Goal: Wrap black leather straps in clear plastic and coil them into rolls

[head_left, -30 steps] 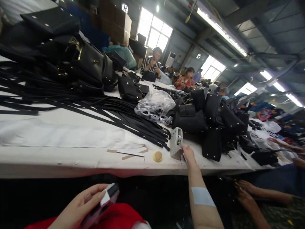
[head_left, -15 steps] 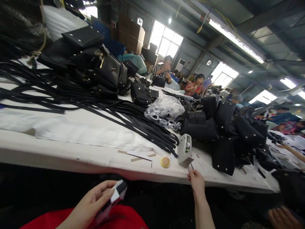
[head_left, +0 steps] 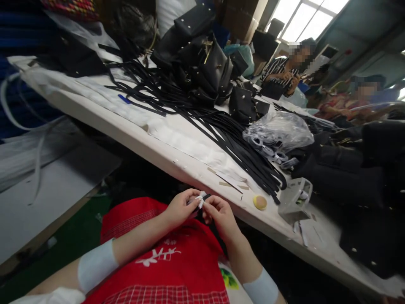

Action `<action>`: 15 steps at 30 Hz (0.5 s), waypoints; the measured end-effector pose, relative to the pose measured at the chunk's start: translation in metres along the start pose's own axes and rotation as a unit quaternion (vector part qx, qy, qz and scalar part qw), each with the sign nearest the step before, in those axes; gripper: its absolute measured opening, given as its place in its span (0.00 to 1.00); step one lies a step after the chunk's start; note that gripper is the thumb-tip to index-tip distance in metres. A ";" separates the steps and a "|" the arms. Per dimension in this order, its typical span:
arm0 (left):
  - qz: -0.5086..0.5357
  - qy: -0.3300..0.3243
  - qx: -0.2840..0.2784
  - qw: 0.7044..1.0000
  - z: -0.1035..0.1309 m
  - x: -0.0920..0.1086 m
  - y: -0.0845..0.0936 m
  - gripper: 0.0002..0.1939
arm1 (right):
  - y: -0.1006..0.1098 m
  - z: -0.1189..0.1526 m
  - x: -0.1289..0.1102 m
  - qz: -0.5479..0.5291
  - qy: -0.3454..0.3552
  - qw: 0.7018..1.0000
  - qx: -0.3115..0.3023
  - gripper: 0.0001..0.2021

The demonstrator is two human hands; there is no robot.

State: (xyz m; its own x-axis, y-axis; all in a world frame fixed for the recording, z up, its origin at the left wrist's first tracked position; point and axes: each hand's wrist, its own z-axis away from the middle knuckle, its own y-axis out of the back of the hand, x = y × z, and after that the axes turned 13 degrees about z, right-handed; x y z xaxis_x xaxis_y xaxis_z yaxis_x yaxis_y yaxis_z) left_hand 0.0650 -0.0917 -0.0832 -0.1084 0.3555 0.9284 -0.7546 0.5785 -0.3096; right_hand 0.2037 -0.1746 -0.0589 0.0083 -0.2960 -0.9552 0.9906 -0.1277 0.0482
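- Grasping a small dark piece (head_left: 207,197) in the left hand (head_left: 182,205) and pinching a white strip (head_left: 201,200) on it with the right hand (head_left: 221,214), low over the lap, short of the table.
- Best, as a judgement, to keep the left grip firm and still, hold the strip square, and work it with light fingertip pressure to avoid creasing or skewing it.
- Just beneath, a red apron (head_left: 199,245) with white plant-like print (head_left: 158,256) and small white characters, too small to read.
- Along the near side of the table (head_left: 164,158), a round yellow-and-tan sponge (head_left: 260,202) near a pale tape dispenser (head_left: 289,198); no legible brand on either.
- Farther in, long black straps (head_left: 234,145) and a clear plastic bag (head_left: 284,126) around white rolls (head_left: 268,151); no readable label.
- Beyond, piled black bags (head_left: 217,67) with metal fittings; no legible logo.
- Across the table, a person (head_left: 278,69) in stripes.
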 end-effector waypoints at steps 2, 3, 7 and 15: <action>0.012 0.000 0.019 1.000 0.001 0.001 0.007 0.21 | -0.005 -0.004 0.005 -0.003 -0.010 1.000 -0.002 0.16; 0.018 0.003 0.028 0.999 0.002 0.002 0.010 0.22 | -0.007 -0.006 0.007 -0.002 -0.015 1.000 0.001 0.17; 0.044 0.015 0.040 0.998 0.003 0.004 0.013 0.23 | -0.010 -0.012 0.011 0.014 -0.035 0.999 0.014 0.20; 0.016 -0.013 0.032 0.999 0.004 0.004 0.010 0.18 | -0.014 -0.016 0.014 0.032 -0.069 0.996 0.055 0.22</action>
State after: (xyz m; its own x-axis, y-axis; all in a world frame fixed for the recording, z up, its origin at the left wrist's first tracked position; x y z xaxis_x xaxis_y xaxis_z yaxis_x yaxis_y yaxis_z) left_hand 0.0546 -0.0875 -0.0817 -0.1504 0.3534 0.9233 -0.7905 0.5179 -0.3270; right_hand 0.1919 -0.1620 -0.0780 0.0437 -0.4335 -0.9001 0.9676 -0.2060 0.1462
